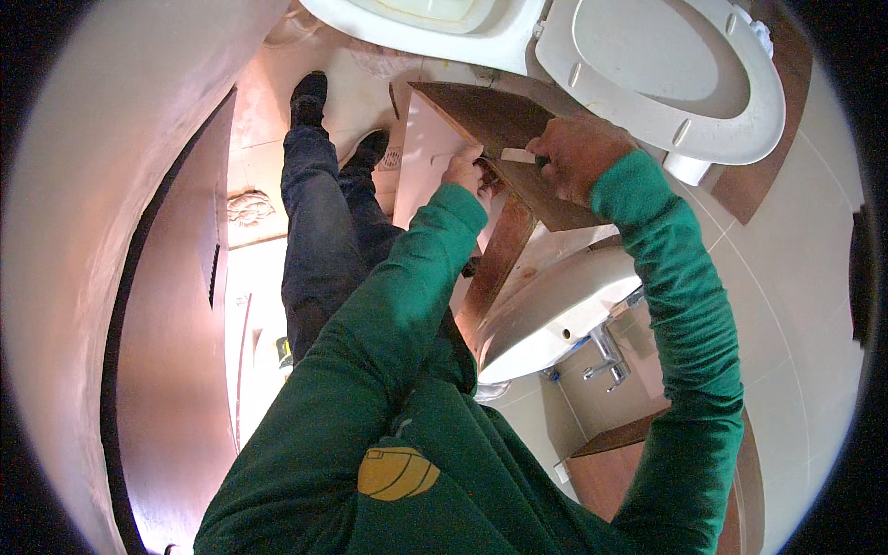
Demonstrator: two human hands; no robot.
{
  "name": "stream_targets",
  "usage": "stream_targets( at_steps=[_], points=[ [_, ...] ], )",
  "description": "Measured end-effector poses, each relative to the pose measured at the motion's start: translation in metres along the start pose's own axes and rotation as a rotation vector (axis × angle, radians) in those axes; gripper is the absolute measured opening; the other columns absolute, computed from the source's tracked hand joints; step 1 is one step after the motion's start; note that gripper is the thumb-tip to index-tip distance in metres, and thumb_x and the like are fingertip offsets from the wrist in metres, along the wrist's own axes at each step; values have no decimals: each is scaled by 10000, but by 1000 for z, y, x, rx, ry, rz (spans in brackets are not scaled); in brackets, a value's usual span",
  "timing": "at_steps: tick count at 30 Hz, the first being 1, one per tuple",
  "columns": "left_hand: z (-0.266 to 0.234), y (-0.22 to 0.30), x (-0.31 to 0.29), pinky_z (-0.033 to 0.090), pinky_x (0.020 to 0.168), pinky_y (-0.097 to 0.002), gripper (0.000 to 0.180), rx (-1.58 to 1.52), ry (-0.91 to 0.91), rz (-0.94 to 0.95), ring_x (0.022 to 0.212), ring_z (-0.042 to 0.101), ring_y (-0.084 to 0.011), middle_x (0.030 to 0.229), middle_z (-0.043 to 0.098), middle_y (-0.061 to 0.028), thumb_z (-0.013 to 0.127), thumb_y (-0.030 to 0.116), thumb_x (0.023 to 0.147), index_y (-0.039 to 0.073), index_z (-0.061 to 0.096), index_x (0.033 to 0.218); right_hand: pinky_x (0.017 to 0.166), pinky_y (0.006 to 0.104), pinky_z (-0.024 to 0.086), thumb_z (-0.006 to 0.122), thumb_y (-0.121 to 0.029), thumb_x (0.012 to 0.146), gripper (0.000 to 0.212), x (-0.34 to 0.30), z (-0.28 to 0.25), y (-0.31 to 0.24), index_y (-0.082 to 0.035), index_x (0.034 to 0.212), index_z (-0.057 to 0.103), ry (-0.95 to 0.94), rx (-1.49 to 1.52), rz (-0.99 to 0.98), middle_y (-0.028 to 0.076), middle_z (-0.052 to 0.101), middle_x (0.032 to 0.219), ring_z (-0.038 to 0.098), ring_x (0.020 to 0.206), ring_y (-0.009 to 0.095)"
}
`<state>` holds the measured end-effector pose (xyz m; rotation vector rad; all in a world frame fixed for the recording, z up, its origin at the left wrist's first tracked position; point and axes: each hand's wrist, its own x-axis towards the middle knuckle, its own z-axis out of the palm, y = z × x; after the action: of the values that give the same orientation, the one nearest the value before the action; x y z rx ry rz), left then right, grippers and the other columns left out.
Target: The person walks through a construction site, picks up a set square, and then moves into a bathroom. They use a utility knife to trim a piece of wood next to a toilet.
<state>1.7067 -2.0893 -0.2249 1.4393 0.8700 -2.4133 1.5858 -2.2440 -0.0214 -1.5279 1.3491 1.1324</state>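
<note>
My left hand (465, 172) is closed at the edge of a brown wooden cabinet panel (495, 116), its fingers partly hidden in the shadow there. On the panel's other side, my right hand (583, 155) makes a fist around a small tool with a pale, flat end (520, 155). That end lies against the panel, pointing toward my left hand. The fist covers the rest of the tool, so its exact kind is unclear. Beside the panel, a wooden cabinet side (499, 254) runs toward a white washbasin (546, 314).
A chrome faucet (606, 359) is on the basin. At the top are a white toilet (499, 46) and a separate toilet seat with lid (666, 65). A brown door (176, 351) stands on the left. A crumpled cloth (250, 208) and a drain grate (390, 159) are on the floor.
</note>
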Motion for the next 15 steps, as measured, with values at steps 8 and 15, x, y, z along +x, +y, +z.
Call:
stream_targets(
  at_steps=[8,15],
  points=[
    [-10,-10,-3,523,570,-364,189,181,-23,114,647,599,-193,776,629,-30,569,306,941,127,628,953,850,491,540,684,-195,793,282,6,9,-18,-164,1069,732,-51,7,45,159,676,977,658,962,361],
    [24,3,-38,420,491,-313,156,75,141,-49,565,476,-130,707,549,27,600,332,912,183,583,867,879,461,542,658,-193,813,296,-21,-16,-10,-156,1099,723,-32,-11,34,117,666,1063,657,985,333]
  ],
)
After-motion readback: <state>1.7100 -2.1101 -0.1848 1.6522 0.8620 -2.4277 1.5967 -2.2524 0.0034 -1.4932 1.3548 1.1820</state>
